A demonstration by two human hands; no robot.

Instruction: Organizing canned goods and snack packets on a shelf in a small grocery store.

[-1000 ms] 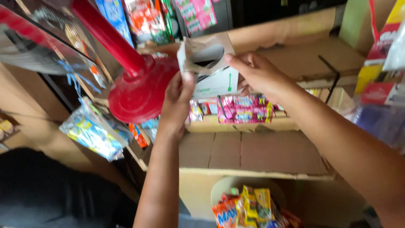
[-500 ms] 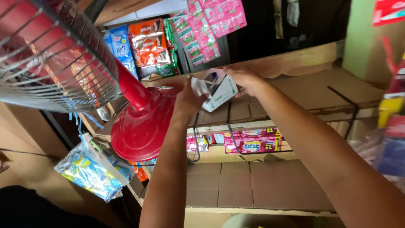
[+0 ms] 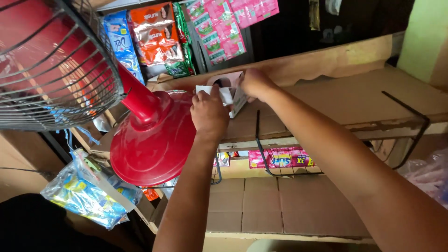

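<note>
Both hands meet at a small white carton sitting on the cardboard-covered shelf, close to the shelf's back edge and toward its left end, just right of the red fan base. Left hand comes up from below w/ fingers curled closed onto the carton's near-left side and its white flap; right hand reaches in from the right, fingers closed on the carton's right/top edge. So the carton sits between the two hands, touching both, slightly beyond the left hand and just left of the right hand. Its top looks open, w/ a dark rounded cut-out showing; contents can't be made out. Long axis is hard to read since the hands cover most of it; what shows seems to run roughly left-right along the shelf's back edge. Neither hand is clearly nearer, both being in contact. Behind the carton, strips of sachets in blue, orange, green & pink hang on the back wall. The fan's wire guard fills the upper left corner. Below the shelf's front edge a wire rack holds pink packets, and a clear bag of yellow-blue items hangs at lower left.
</note>
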